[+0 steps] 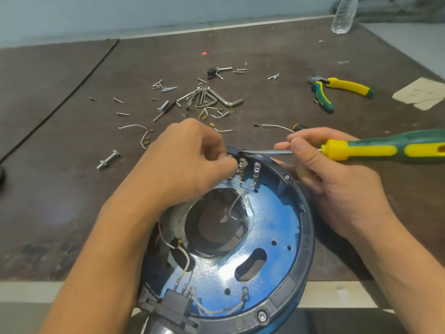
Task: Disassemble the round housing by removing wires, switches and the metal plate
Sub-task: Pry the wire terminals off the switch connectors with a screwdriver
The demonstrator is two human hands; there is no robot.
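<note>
The left grip is clenched, its fingertips pinching the black switch that sits at 12 o'clock on the rim of the round housing. The right grip grasps the screwdriver where the shaft meets the yellow and green handle, thumb and forefinger curled round it. The tool's long axis runs from 3 o'clock to 9 o'clock. The handle lies out toward 3 and the blade points to 9, its tip touching the switch just beside the left fingertips.

Two metal terminals stand below the switch, pointing toward 6 o'clock.

The housing lies open side up at 6 o'clock in the view, overhanging the near edge of the counter. Inside it sits the blue metal plate, with a large central opening and an oblong slot at 5 o'clock. A white wire loops from the terminals down into the opening. A second black switch block sits at 7 o'clock on the rim with more white wires joined to it.

Beyond the hands, at 12 o'clock, lie cut wire pieces, hex keys and loose screws. A bolt lies at 9 o'clock, pliers at 2 o'clock, and a plastic bottle at 1 o'clock by the wall.
</note>
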